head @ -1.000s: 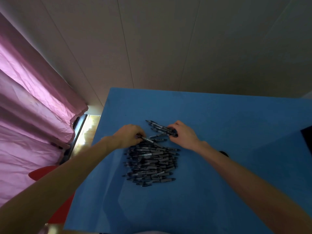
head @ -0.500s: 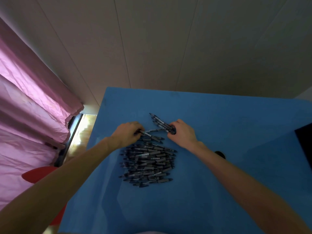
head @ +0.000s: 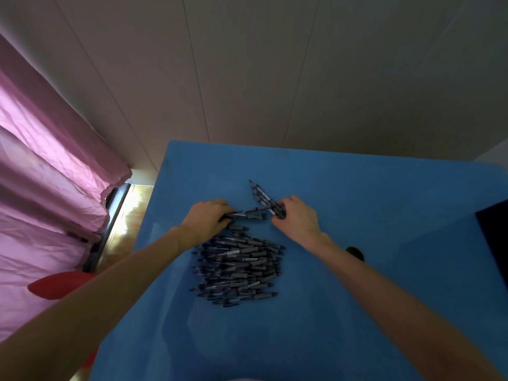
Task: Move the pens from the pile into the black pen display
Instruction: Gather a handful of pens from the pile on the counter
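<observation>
Hands [head: 209,218] gripping pens [head: 265,200] above pile [head: 239,268]

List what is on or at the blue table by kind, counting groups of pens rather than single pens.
Hands: 2, left hand, right hand
Pen groups: 3, pile of pens, pens gripped by the left hand, bundle gripped by the right hand
Black object at the right edge: 1
Small dark object behind the right forearm: 1
Total: 7

A dark object [head: 493,243], possibly the black pen display, is cut off by the frame's right edge, its shape unreadable; a small black item [head: 356,253] sits half hidden behind the right forearm; the left hand [head: 206,220] covers the ends of the pens it holds; labels on the pile of pens [head: 239,266] are too small to read
</observation>
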Action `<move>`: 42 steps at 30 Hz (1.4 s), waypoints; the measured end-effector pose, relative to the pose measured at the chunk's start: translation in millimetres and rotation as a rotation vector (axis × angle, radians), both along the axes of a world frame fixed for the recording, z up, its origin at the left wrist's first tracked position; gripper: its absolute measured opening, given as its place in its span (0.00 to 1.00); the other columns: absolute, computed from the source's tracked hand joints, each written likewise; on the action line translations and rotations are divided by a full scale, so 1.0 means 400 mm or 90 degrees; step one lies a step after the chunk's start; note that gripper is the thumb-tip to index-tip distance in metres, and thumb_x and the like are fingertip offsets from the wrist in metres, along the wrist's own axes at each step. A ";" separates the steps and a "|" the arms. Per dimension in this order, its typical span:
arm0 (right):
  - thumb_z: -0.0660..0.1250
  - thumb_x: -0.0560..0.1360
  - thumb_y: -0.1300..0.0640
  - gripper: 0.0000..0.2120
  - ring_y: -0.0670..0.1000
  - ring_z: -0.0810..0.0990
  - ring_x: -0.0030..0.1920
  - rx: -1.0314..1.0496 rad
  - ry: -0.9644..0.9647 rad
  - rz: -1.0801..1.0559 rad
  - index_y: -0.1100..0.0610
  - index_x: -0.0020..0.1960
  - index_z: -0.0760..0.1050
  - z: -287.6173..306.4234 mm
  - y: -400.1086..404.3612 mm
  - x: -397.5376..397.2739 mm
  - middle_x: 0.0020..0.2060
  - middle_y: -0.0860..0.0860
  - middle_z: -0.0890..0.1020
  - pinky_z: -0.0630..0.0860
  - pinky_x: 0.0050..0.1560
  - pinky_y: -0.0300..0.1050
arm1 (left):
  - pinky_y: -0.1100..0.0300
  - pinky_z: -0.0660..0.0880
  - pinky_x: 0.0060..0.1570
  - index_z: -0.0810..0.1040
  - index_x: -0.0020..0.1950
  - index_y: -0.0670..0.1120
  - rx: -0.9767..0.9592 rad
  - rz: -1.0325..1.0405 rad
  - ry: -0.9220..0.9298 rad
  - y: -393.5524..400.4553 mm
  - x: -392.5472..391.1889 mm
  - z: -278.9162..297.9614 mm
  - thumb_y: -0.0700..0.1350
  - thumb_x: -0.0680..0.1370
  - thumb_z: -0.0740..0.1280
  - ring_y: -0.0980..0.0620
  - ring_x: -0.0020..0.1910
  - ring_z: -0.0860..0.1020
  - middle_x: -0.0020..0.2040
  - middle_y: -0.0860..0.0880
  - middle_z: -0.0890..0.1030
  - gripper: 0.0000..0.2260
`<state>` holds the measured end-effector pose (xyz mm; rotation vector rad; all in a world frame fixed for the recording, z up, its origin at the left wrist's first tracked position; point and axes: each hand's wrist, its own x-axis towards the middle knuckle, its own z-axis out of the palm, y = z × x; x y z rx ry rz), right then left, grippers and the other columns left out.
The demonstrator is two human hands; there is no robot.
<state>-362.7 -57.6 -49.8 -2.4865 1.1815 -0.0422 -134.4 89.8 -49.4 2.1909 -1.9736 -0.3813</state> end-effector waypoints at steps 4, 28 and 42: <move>0.70 0.73 0.46 0.11 0.49 0.77 0.38 -0.007 0.061 -0.014 0.53 0.48 0.75 0.016 -0.014 0.007 0.44 0.48 0.76 0.75 0.35 0.46 | 0.52 0.78 0.49 0.81 0.67 0.50 0.005 -0.026 -0.033 -0.010 -0.005 0.006 0.45 0.83 0.65 0.48 0.57 0.79 0.61 0.52 0.79 0.13; 0.63 0.81 0.43 0.30 0.57 0.77 0.51 -0.020 0.119 0.134 0.53 0.78 0.60 0.022 -0.142 0.116 0.62 0.57 0.68 0.77 0.44 0.50 | 0.47 0.77 0.61 0.61 0.81 0.47 0.072 0.139 -0.027 -0.065 -0.002 -0.005 0.45 0.83 0.65 0.45 0.80 0.56 0.83 0.47 0.54 0.27; 0.61 0.78 0.33 0.28 0.53 0.78 0.43 -0.097 0.167 0.065 0.57 0.61 0.69 0.010 -0.105 0.044 0.53 0.53 0.75 0.74 0.36 0.47 | 0.52 0.74 0.31 0.66 0.70 0.44 0.126 0.385 0.072 -0.088 -0.042 0.026 0.65 0.80 0.62 0.48 0.36 0.78 0.39 0.47 0.79 0.29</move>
